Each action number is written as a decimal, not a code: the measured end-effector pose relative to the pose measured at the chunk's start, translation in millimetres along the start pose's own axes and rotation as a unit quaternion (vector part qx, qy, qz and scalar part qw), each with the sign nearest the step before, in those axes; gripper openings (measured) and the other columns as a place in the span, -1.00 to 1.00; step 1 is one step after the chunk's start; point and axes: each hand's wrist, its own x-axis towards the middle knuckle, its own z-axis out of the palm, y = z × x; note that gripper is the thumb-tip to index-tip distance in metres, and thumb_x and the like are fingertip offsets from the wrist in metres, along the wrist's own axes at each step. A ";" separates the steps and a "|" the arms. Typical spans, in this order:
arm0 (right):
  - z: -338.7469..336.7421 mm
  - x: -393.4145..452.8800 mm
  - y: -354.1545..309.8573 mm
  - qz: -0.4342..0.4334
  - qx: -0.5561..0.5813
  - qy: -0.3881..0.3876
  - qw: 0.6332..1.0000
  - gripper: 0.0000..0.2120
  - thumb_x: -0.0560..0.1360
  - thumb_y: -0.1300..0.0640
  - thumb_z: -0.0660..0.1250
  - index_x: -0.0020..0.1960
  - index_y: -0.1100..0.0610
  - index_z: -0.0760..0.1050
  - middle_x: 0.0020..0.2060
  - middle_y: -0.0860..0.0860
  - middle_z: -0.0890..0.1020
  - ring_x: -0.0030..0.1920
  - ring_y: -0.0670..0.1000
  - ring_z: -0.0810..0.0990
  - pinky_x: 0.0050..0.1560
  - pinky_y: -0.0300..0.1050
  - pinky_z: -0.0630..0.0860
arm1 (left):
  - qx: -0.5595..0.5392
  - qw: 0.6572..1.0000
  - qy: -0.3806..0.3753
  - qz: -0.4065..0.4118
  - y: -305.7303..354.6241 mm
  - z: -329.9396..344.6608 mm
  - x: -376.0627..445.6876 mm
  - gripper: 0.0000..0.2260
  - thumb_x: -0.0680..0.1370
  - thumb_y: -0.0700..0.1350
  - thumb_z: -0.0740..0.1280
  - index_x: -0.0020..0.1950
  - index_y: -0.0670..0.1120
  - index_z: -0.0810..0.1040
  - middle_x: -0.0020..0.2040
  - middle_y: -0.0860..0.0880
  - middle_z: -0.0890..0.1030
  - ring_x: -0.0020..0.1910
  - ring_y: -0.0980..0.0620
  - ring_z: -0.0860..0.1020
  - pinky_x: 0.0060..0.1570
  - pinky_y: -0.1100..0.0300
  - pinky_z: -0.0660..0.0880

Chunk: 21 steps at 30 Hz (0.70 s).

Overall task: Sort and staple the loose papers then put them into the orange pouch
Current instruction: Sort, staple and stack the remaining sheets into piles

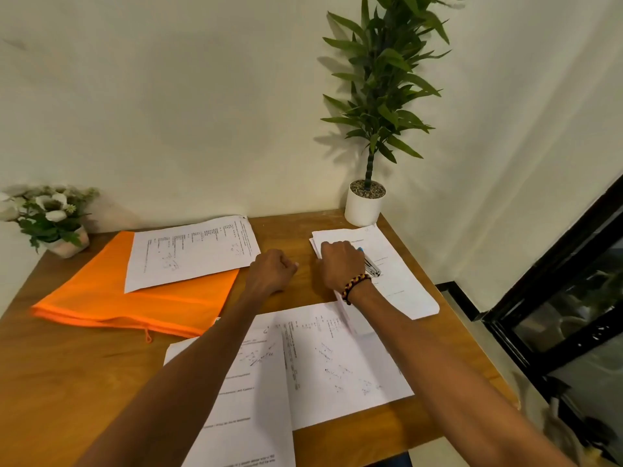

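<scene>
While your right hand (342, 264) gripped what looked like the stapler (371, 266) on the far-right papers (404, 291), your left hand (273, 269) lay curled, empty, on the worktop (67, 365); you needed squared edges before pressing. Pouch (135, 298) lay left.

My right hand (340, 262) covers most of the stapler (371, 266), so I cannot tell how my fingers sit on it; print on the papers at 6 o'clock (337, 365) is too small to read; their near edge is cut off; the flower pot (50, 217) at 9 o'clock is clipped.
</scene>
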 end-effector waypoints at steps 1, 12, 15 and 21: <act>2.9 -4.4 -6.7 -0.028 0.018 0.005 0.999 -0.75 0.61 -0.04 0.23 0.13 0.10 0.52 0.04 0.13 0.64 0.09 0.18 0.59 0.02 0.10 0.53 | -0.006 1.000 0.006 -0.003 -4.0 -4.3 -3.5 -0.77 0.56 0.14 0.42 -0.11 0.00 0.55 -0.26 -0.02 0.67 -0.26 0.00 0.66 -0.09 0.05 0.63; 28.5 -20.1 -62.3 -0.214 0.109 -0.217 0.946 -0.44 0.33 -0.31 0.52 0.06 0.04 0.40 -0.13 0.01 0.58 -0.19 0.03 0.55 -0.23 -0.04 0.54 | 0.019 0.997 0.069 -0.024 -63.6 -55.0 -24.0 -0.79 0.52 0.14 0.43 -0.10 0.01 0.60 -0.10 0.04 0.64 -0.08 -0.02 0.61 -0.11 0.09 0.56; 30.5 -9.6 -69.9 -0.220 0.089 -0.217 0.947 -0.42 0.31 -0.29 0.54 0.08 0.00 0.36 -0.06 0.04 0.59 -0.13 0.07 0.57 -0.16 0.02 0.61 | 0.027 0.999 0.042 -0.009 -73.6 -66.6 -28.1 -0.79 0.51 0.15 0.45 -0.10 0.03 0.60 -0.10 0.07 0.59 -0.09 0.04 0.58 -0.21 0.18 0.49; 31.4 -2.1 -79.6 -0.212 0.102 -0.239 0.942 -0.43 0.32 -0.24 0.56 0.10 0.00 0.36 -0.10 0.02 0.57 -0.11 0.07 0.57 -0.16 -0.01 0.57 | 0.028 0.997 -0.046 0.057 -89.6 -76.0 -32.9 -0.81 0.49 0.10 0.50 -0.15 0.02 0.60 -0.26 0.11 0.54 -0.25 0.13 0.51 -0.30 0.23 0.36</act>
